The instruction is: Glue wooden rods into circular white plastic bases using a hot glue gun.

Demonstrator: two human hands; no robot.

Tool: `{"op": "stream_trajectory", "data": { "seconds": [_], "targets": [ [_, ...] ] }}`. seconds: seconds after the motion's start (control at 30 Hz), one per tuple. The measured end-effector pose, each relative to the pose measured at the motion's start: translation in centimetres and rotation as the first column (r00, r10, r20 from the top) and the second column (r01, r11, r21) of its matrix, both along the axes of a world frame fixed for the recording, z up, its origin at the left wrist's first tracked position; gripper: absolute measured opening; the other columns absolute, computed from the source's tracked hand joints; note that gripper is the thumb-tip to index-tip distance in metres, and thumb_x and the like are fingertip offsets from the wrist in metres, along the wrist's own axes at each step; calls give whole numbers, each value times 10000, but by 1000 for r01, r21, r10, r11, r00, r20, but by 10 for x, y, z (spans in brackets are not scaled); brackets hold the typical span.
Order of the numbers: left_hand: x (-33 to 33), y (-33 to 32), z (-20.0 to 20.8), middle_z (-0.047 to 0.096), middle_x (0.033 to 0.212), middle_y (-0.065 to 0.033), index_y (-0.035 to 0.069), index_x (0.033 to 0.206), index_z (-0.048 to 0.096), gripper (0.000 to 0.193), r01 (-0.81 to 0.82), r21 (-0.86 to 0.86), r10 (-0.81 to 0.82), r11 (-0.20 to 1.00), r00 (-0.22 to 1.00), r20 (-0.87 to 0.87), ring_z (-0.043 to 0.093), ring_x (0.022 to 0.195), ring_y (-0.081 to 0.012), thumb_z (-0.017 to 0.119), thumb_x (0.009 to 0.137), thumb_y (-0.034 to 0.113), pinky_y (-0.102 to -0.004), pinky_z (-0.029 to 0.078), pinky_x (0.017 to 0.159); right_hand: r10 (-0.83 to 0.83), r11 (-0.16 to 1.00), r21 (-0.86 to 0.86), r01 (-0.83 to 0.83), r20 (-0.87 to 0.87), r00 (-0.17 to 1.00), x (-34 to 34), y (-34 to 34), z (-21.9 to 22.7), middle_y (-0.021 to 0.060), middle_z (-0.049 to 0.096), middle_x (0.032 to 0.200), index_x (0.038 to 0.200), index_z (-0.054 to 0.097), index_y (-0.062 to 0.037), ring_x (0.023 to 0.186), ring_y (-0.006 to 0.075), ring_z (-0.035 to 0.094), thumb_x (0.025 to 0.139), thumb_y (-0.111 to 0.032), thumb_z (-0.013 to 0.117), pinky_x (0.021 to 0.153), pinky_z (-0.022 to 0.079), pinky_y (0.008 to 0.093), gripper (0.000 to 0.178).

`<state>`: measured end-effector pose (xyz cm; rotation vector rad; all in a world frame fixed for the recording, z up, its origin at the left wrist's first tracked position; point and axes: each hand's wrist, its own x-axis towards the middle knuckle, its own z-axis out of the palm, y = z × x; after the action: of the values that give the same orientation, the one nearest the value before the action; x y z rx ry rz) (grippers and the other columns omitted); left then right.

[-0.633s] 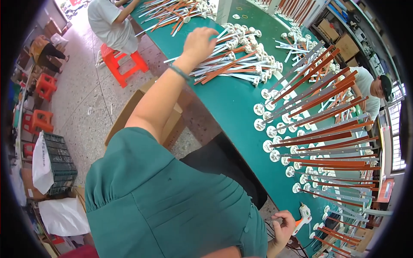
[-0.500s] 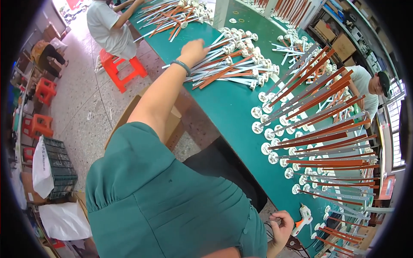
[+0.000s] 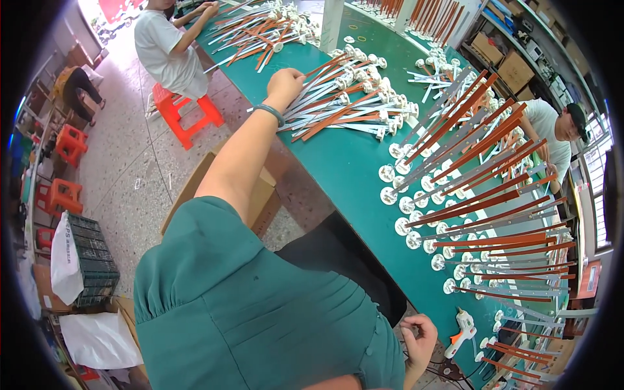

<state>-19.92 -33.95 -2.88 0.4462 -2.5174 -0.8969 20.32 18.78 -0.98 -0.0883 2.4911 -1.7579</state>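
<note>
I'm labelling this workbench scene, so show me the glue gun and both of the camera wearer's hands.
Glue gun (image 3: 464, 324): head view, on its white body.
Left hand (image 3: 285, 84): head view, on the middle of the hand.
Right hand (image 3: 423, 337): head view, on the middle of the hand.

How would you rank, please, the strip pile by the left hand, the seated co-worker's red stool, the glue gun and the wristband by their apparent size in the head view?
Largest to smallest, by apparent size only:
1. Strip pile
2. Red stool
3. Glue gun
4. Wristband
</note>
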Motion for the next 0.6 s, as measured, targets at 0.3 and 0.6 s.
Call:
{"op": "stream_trajectory", "data": {
  "seconds": [0.3,0.6],
  "targets": [
    [38,-21,25,728,911,-104,104,1028,755,222,-3,-62,-27,998,877,-479,695,808,-238,715,860,244,-342,534,714,114,993,27,-113,-36,993,-16,-20,9,95,656,831,915,656,17,754,168,643,704,36,722,705,500,272,222],
    [202,20,126,657,831,-56,45,1043,747,248,504,-244,-559,828,719,-413,590,693,-113,733,802,-14,-242,446,592,157,982,-105,-159,-28,987,-33,-34,3,62,637,862,971,634,0,748,137,604,756,30,694,707,485,251,226]
  ]
}}
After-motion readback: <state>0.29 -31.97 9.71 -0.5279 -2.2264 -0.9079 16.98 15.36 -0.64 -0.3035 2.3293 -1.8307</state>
